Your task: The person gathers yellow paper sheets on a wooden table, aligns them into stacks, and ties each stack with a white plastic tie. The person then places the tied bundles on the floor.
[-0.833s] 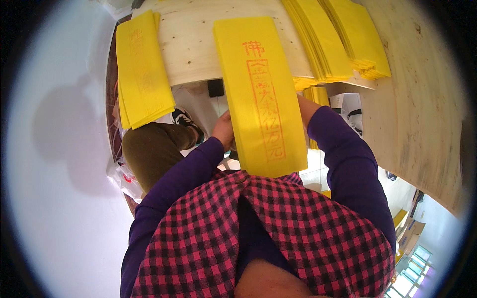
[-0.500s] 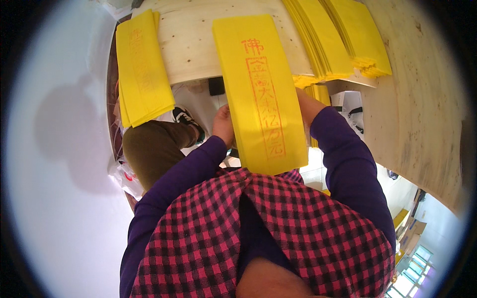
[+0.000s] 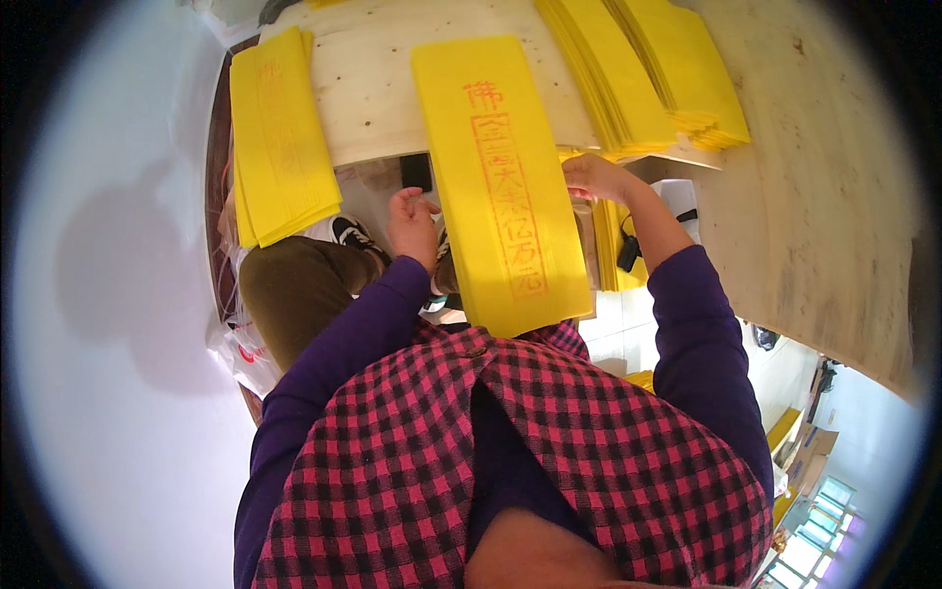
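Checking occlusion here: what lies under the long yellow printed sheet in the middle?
The yellow printed sheet lies on the pale wooden board and overhangs its near edge. Whatever sits beneath the overhanging part is covered.

Long paper sheet (image 3: 500, 187) dead centre, its far part lying on the wooden board (image 3: 373, 88), its near end hanging off toward six o'clock. Left hand (image 3: 414, 221) sits at its nine o'clock edge, right hand (image 3: 594, 177) at three o'clock. One paper stack (image 3: 280, 137) lies on the board out at ten o'clock; fanned stacks (image 3: 657, 69) at one o'clock.
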{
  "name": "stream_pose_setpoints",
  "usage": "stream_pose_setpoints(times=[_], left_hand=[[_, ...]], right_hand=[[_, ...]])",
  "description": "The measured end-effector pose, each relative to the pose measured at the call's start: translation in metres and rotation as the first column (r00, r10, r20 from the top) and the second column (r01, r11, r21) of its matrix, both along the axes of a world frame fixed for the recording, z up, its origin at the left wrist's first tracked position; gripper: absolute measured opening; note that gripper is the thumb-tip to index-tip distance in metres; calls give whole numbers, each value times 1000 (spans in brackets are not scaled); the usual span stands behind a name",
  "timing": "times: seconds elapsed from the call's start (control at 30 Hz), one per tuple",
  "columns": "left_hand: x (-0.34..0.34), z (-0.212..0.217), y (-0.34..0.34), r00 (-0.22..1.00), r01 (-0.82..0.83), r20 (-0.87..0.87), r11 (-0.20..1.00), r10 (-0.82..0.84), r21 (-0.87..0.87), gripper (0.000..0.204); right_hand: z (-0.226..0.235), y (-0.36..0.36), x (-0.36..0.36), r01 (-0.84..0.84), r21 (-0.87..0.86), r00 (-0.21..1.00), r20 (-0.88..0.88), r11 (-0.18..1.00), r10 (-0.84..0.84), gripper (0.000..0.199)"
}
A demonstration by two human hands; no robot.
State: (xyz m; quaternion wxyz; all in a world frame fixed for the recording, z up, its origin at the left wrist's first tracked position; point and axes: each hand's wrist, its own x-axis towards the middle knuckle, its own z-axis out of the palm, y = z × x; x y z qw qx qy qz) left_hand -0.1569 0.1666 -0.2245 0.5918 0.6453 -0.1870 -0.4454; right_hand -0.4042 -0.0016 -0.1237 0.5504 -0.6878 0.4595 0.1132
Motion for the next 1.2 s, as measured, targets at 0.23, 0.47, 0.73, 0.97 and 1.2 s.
stream_pose_setpoints(times=[0.23, 0.47, 0.73, 0.97, 1.2], left_hand=[[14, 41, 6, 998, -49, 18, 966, 55, -256, 11], [23, 72, 13, 999, -12, 37, 916, 30, -402, 10], [23, 88, 24, 974, 218, 152, 866, -167, -449, 13], [38, 90, 19, 954, 299, 145, 861, -263, -411, 14], [51, 94, 21, 941, 282, -15, 804, -339, -524, 17]], right_hand=[[23, 6, -13, 117, -41, 989, 97, 992, -112, 18], [83, 14, -19, 259, -192, 960, 161, 947, -230, 17], [126, 38, -19, 285, -64, 870, 436, 956, -231, 21], [133, 41, 11, 152, 195, 679, 692, 969, -246, 30], [118, 31, 21, 225, 91, 713, 663, 970, -227, 25]])
